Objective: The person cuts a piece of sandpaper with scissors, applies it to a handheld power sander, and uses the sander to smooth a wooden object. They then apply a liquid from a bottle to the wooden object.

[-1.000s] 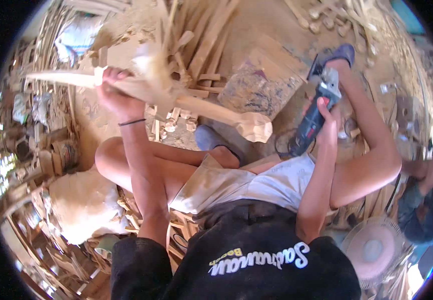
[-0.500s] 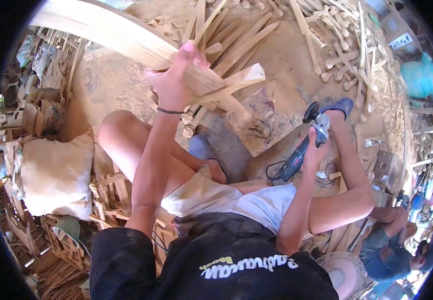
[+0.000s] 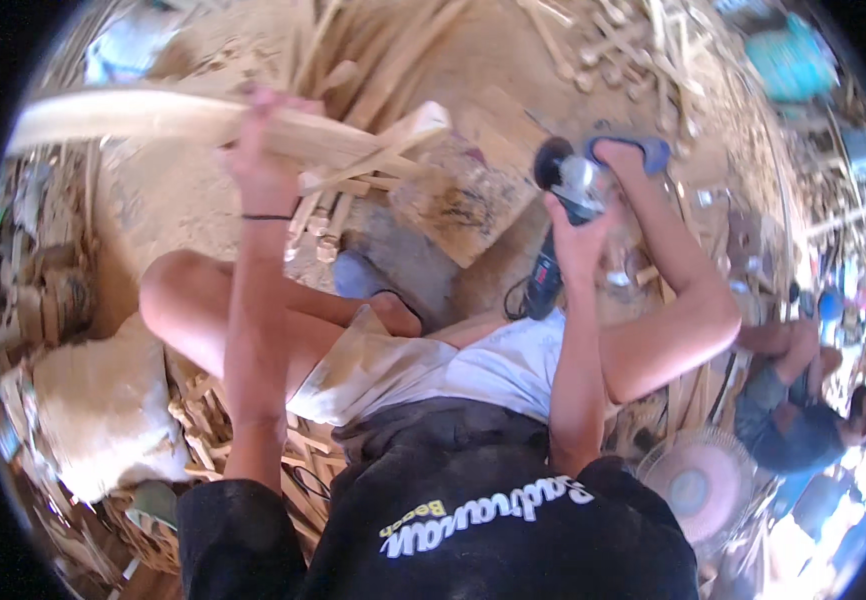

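Note:
My left hand (image 3: 265, 160) is closed around a long, pale wooden piece (image 3: 153, 113), shaped like a sword with a crosspiece. Its broad part runs off to the left. The crosspiece (image 3: 393, 145) end is at the near side of a worn wooden block (image 3: 463, 205); I cannot tell if they touch. In my right hand (image 3: 581, 240) is an angle grinder (image 3: 543, 282), its dark disc (image 3: 554, 162) up and its body slanting down toward my lap. The disc is apart from the wood. Blur hides the finer finger detail.
Several long wooden pieces (image 3: 403, 60) lie beyond the block, with more piled (image 3: 643, 60) at the far right. My sandalled foot (image 3: 633, 152) is close to the grinder. A stuffed sack (image 3: 103, 410) stands at left. A fan (image 3: 698, 485) and another person (image 3: 793, 430) are at right.
The view has shifted. My left hand has swung the wooden piece nearer to me, so it lies more crosswise. The grinder has come slightly left, toward the block, and stands more upright.

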Motion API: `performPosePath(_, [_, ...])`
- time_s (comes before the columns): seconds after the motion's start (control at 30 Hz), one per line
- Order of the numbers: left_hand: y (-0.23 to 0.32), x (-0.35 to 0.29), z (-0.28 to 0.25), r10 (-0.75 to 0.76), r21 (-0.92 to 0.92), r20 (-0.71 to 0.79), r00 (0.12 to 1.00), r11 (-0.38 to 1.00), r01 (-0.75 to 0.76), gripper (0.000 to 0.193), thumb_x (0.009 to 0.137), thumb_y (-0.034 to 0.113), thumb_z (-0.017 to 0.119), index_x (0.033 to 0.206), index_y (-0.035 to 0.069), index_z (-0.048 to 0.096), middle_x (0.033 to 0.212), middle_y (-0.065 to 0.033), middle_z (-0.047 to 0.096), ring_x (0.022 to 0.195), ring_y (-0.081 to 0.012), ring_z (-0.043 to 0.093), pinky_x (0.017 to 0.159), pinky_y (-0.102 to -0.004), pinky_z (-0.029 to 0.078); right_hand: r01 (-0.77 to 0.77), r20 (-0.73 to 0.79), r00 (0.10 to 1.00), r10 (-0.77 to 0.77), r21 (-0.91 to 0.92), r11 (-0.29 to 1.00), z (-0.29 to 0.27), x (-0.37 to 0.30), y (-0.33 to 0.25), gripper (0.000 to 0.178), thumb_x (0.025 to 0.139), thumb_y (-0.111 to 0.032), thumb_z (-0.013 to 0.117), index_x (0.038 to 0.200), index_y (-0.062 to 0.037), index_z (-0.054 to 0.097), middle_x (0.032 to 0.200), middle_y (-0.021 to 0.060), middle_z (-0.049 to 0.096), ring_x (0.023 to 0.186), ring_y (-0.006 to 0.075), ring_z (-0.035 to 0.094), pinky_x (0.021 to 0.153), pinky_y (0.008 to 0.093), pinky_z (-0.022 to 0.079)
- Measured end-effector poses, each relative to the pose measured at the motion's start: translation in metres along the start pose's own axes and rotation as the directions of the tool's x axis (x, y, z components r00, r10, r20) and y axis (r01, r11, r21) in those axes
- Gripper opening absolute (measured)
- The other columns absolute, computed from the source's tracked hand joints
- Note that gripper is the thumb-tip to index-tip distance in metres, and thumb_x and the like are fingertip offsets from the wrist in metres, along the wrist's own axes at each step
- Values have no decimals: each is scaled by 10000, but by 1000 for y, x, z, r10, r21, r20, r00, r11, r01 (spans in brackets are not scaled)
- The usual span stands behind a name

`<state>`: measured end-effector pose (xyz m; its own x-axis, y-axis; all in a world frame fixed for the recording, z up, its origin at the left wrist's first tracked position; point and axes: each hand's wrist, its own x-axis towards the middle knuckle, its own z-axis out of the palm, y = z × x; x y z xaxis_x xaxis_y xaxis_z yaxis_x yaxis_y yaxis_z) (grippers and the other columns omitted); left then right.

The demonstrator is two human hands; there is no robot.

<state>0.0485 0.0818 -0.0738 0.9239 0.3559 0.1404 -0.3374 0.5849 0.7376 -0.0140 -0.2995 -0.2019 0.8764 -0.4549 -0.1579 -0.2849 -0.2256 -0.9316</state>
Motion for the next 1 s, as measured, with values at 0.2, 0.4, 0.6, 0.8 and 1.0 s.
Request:
performPosePath(0.2, [0,9,-16,62,167,-267,962,986,-18,138,919,209,674,931,101,588,787,-16,513,712,-195,526,795,-409,509,262,5,963,-268,-223,939,3,-28,-19,850,797,-316,863,1440,-44,379,1264,244,632,1150,391,657,997,452,500])
performPosePath(0.4, [-15,5,-20,46,188,-190,981,982,-10,170,875,227,631,820,138,496,701,8,414,651,-175,416,743,-385,452,205,105,977,-184,-244,948,7,-36,-27,812,828,-326,806,1486,-214,344,1128,237,713,1003,482,696,877,522,539])
performPosePath(0.6, [-28,8,-24,41,185,-31,999,982,-35,133,880,166,596,812,161,482,671,10,429,651,-170,441,686,-375,425,115,157,985,-69,-306,945,3,-41,-26,821,829,-333,791,1500,-203,337,978,245,732,911,469,709,828,541,545])
performPosePath(0.8, [-29,-1,5,18,221,166,986,974,-54,152,888,163,572,829,169,431,663,36,428,650,-125,426,679,-353,391,140,224,973,-52,-399,906,10,-45,-21,869,823,-346,779,1534,-182,307,942,252,734,878,468,711,793,547,551])
performPosePath(1.0, [-30,6,1,-21,75,384,923,997,-8,116,921,94,525,984,146,607,691,-34,577,648,-168,502,647,-383,444,80,272,962,41,-420,904,14,-48,-28,851,838,-344,781,1530,-211,305,1037,237,743,963,459,715,870,518,546])
